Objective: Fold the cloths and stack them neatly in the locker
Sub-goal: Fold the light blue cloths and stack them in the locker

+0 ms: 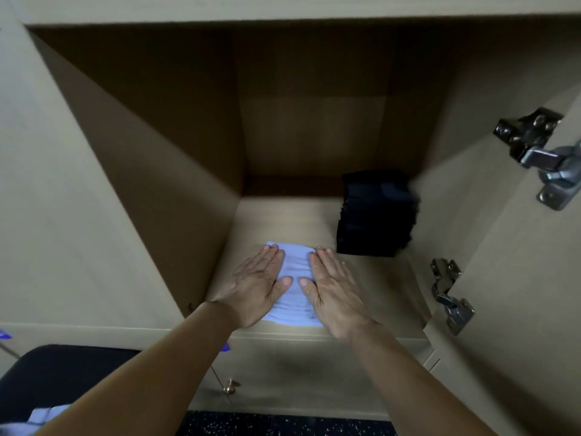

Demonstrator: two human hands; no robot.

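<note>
Looking through the head camera, I see straight into an open beige locker [141, 152], its shelf floor [283, 221] level with the person's two bare forearms reaching in from below. A folded light blue cloth [295, 278] lies on the shelf near the front edge, left of the middle. The left hand [256, 284] rests palm down on the cloth's left side and the right hand [334, 291] palm down on its right side. The fingers of both are straight and close together, pressing flat and gripping nothing, and the thumbs point inward toward each other with a strip of blue showing between them. Further back on the right, close to the right wall and apart from the blue cloth, stands a tall stack of dark folded cloths [375, 215], its edges fairly even. Two metal hinges [540, 158] sit on the open door side at the right. At the bottom left corner, outside the locker, a bit of pale cloth [41, 416] lies by a black seat [63, 372]. I judge the task well along: the dark pile looks finished, and this blue cloth is folded and placed, being smoothed as the base of a second pile. The pale cloth outside suggests at least one more piece to fold and add, though I cannot tell how many are left.
</note>
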